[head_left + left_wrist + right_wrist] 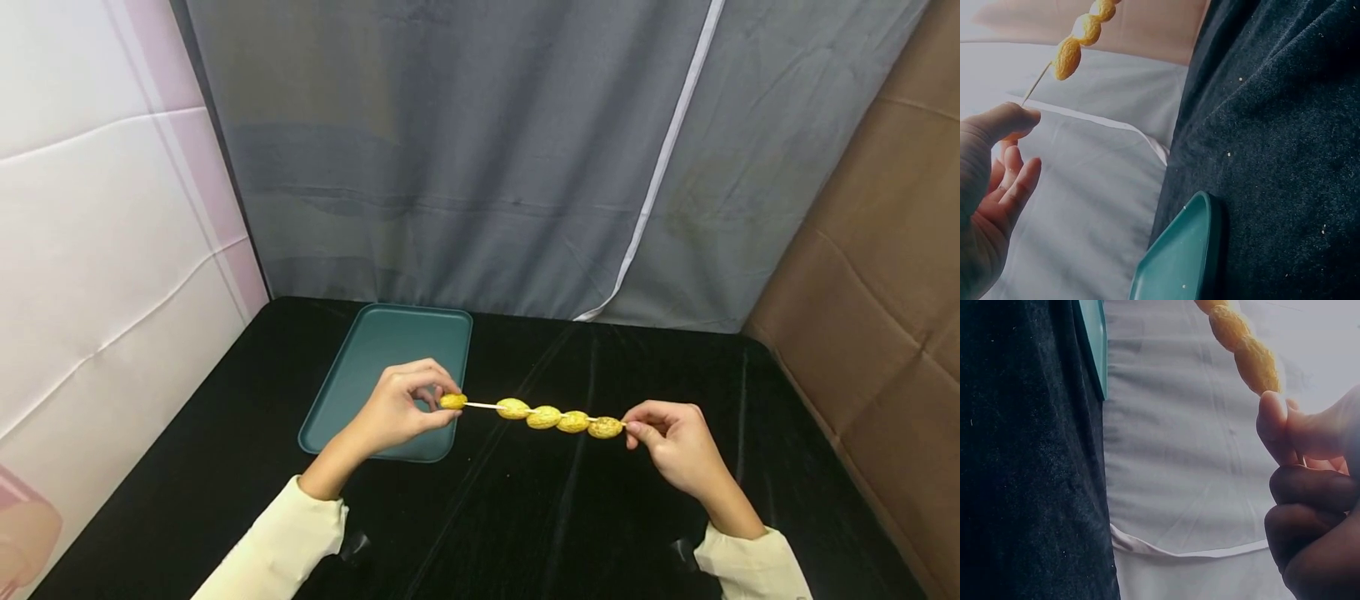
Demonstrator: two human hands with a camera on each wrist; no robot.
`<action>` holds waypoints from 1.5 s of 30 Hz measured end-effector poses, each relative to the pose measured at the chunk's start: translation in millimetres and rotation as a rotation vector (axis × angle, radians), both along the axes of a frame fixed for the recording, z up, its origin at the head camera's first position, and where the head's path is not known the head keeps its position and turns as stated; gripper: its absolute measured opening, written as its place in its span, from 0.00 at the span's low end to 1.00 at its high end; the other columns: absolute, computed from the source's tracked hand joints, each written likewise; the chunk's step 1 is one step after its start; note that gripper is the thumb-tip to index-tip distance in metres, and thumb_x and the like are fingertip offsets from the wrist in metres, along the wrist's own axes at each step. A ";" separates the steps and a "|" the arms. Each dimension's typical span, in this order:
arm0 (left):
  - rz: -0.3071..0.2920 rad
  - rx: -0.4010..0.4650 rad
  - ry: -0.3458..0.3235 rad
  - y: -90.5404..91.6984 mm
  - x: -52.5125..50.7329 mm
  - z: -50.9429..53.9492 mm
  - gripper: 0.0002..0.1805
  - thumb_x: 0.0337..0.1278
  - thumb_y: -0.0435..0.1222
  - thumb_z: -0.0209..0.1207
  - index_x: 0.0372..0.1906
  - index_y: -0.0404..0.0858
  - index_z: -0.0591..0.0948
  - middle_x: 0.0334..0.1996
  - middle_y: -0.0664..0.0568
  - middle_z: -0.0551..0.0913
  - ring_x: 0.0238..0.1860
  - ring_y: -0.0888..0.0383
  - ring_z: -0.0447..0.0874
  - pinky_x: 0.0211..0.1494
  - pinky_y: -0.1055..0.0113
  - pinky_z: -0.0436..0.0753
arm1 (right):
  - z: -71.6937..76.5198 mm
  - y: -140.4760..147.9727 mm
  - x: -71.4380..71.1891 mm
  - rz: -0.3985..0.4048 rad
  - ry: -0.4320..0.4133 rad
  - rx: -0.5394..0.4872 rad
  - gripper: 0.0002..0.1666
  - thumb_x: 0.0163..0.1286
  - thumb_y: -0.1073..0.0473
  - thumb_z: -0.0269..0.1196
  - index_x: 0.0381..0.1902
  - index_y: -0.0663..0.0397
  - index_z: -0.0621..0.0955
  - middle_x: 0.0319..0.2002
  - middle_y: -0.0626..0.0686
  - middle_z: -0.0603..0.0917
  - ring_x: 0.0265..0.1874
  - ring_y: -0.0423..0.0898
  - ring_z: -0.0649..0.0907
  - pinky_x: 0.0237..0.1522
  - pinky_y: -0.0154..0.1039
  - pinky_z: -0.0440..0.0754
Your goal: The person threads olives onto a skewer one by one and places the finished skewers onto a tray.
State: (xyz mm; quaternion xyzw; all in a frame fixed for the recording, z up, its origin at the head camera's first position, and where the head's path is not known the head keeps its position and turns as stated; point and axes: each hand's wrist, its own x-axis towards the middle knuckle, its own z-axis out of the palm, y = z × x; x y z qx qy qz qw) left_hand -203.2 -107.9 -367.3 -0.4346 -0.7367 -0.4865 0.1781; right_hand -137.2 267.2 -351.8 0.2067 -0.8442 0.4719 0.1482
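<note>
A thin pale skewer (482, 406) is held out nearly level above the table, with several yellow, wrinkled oval pieces (543, 417) threaded on its right part. My left hand (408, 404) pinches one more yellow oval piece (453, 401) between thumb and fingers at the skewer's left end. A bare stretch of stick separates that piece from the others. In the left wrist view the thumb hides most of it. My right hand (678, 442) pinches the other end of the skewer, close against the last oval piece (1258, 365); its remaining fingers are curled.
A dark teal tray (390, 333) lies on the black cloth-covered table (525, 517), behind and partly under the left hand. Grey curtain (487, 167) hangs at the table's back edge. White fabric (112, 250) stands at left, brown fabric (892, 275) at right.
</note>
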 end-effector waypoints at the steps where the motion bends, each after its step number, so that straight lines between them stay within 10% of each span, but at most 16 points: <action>1: 0.000 0.001 -0.003 -0.5 -0.2 -1.1 0.15 0.38 0.22 0.74 0.34 0.38 0.86 0.33 0.50 0.84 0.28 0.57 0.78 0.27 0.67 0.85 | -0.1 0.2 0.0 0.002 -0.002 -0.002 0.10 0.62 0.78 0.64 0.27 0.60 0.84 0.18 0.47 0.81 0.17 0.36 0.78 0.15 0.31 0.69; 16: -0.058 0.030 -0.073 1.4 -0.5 -3.3 0.16 0.35 0.17 0.73 0.34 0.33 0.86 0.32 0.46 0.84 0.30 0.56 0.82 0.29 0.66 0.86 | -3.0 -0.9 -0.2 0.012 -0.045 -0.012 0.11 0.63 0.77 0.63 0.28 0.58 0.84 0.19 0.47 0.81 0.17 0.36 0.77 0.13 0.33 0.67; 27: -0.106 0.116 -0.285 -1.2 4.2 -3.2 0.14 0.40 0.19 0.73 0.36 0.30 0.87 0.34 0.43 0.84 0.32 0.59 0.81 0.29 0.68 0.85 | -7.9 -5.2 -3.2 0.015 -0.084 -0.030 0.12 0.61 0.79 0.62 0.27 0.60 0.83 0.18 0.47 0.81 0.16 0.36 0.76 0.12 0.33 0.65; 31: -0.169 0.227 -0.437 1.5 3.6 -8.4 0.14 0.43 0.18 0.70 0.39 0.23 0.84 0.39 0.46 0.85 0.39 0.58 0.85 0.35 0.66 0.86 | -8.5 -4.1 -2.7 0.014 -0.084 -0.043 0.11 0.62 0.79 0.62 0.27 0.61 0.83 0.18 0.48 0.81 0.15 0.36 0.75 0.12 0.33 0.65; 36: -0.204 0.444 -0.590 9.8 4.7 -14.7 0.16 0.44 0.19 0.71 0.41 0.36 0.87 0.39 0.54 0.88 0.40 0.61 0.88 0.43 0.64 0.86 | -6.2 -5.1 -1.7 0.012 -0.085 -0.059 0.10 0.63 0.78 0.62 0.28 0.62 0.83 0.18 0.49 0.81 0.16 0.36 0.76 0.12 0.33 0.65; 45: -0.278 0.641 -0.673 26.0 9.8 -20.7 0.11 0.45 0.29 0.74 0.34 0.45 0.88 0.39 0.53 0.89 0.38 0.63 0.87 0.38 0.72 0.85 | -2.7 -7.3 1.0 -0.043 -0.091 -0.045 0.11 0.62 0.80 0.61 0.27 0.62 0.83 0.17 0.48 0.80 0.16 0.37 0.77 0.12 0.33 0.65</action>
